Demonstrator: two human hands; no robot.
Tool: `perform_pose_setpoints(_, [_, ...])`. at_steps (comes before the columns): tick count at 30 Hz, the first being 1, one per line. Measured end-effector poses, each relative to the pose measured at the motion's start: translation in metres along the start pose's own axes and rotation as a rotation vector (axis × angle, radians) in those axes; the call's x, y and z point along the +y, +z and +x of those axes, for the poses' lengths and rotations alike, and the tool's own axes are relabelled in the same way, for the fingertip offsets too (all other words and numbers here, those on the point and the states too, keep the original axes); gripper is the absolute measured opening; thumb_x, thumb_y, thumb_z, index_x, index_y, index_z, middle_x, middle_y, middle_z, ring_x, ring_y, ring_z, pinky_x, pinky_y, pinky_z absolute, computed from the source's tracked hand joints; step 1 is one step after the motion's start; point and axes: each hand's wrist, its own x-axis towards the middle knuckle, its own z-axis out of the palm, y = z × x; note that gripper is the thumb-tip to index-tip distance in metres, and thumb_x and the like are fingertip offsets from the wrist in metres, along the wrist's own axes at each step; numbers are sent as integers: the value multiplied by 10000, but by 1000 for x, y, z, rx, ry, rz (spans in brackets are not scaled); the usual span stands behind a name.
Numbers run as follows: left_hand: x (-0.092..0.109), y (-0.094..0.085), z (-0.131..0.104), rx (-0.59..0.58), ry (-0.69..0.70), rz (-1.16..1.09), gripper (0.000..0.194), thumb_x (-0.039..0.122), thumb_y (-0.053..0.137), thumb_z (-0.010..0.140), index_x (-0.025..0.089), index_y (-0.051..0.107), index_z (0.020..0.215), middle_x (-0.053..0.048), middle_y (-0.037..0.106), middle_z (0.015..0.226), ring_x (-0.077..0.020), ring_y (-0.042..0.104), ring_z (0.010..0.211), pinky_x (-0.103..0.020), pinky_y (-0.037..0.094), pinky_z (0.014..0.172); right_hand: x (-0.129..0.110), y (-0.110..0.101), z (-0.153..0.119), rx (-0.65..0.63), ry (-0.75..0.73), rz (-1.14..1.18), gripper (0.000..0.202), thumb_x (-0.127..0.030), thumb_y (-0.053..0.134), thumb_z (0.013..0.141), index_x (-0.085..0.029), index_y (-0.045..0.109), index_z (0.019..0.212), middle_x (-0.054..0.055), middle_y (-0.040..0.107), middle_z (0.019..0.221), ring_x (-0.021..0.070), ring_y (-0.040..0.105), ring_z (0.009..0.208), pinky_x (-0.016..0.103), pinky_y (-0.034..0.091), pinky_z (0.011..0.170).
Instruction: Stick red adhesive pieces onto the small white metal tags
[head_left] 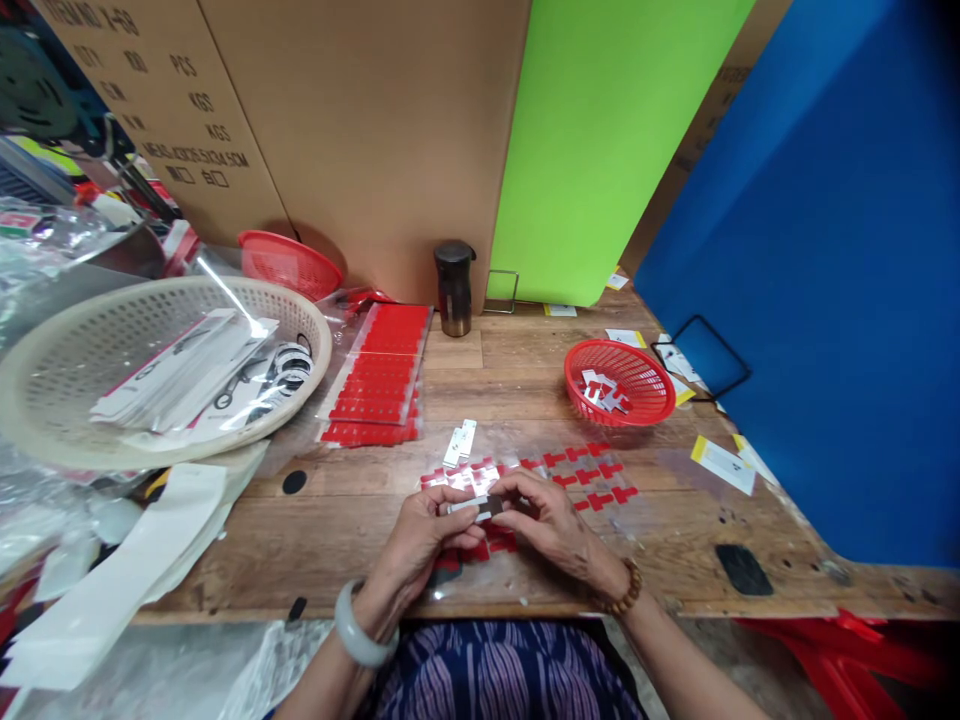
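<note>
My left hand (427,540) and my right hand (546,525) meet over the near middle of the table, both closed on a small white and dark piece (486,507). The left fingers pinch its white end, the right fingers its dark end. Under and around them lies a clear sheet with red cross-shaped stickers (589,475). Just beyond my hands are two small white cards (460,443). A red basket (643,385) at the right holds small white and red pieces. Stacked red sticker sheets (382,365) lie left of centre.
A large cream basket (300,300) with packets stands at the left, a red basket (289,262) behind it. A dark tumbler (454,290) stands at the back, before cardboard. Green and blue panels (847,300) rise at the right. White strips (142,560) overhang the front-left edge.
</note>
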Motion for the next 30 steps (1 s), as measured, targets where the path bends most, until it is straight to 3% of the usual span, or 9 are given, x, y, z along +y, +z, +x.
perform_pose_setpoints(6, [-3,-4,6,99,62,-65,259,117,780,638,89,593,815,-77,701,606,-114,648,484,-158,539,507,12,3,12,22,73,12,399,-191,639,797,-225,540,1182,25,589,962,138,568,756,275,472,706])
perform_pose_setpoints(11, [-6,-12,17,171,145,-150,207,51,701,712,101,565,859,-88,718,704,-139,694,603,-186,569,601,23,5,32,151,80,-288,158,-133,535,831,-176,606,965,41,579,916,159,547,795,311,445,752])
perform_pose_setpoints(15, [-7,-13,26,169,187,-153,185,36,649,754,102,551,897,-99,721,746,-148,705,648,-197,572,621,30,12,44,167,94,-472,113,-95,501,824,-165,584,857,35,545,844,162,509,779,294,403,732])
perform_pose_setpoints(22, [-11,-12,40,188,249,-132,249,0,677,704,106,554,893,-75,716,728,-139,704,644,-186,564,622,29,13,58,146,150,-506,133,-51,506,771,-175,531,730,-1,522,744,139,482,702,252,348,651])
perform_pose_setpoints(30, [-15,-12,42,204,264,-134,232,16,680,702,117,567,877,-67,715,783,-161,715,723,-210,566,679,19,24,40,244,77,-490,153,-78,463,841,-164,582,886,59,535,891,177,502,811,289,385,714])
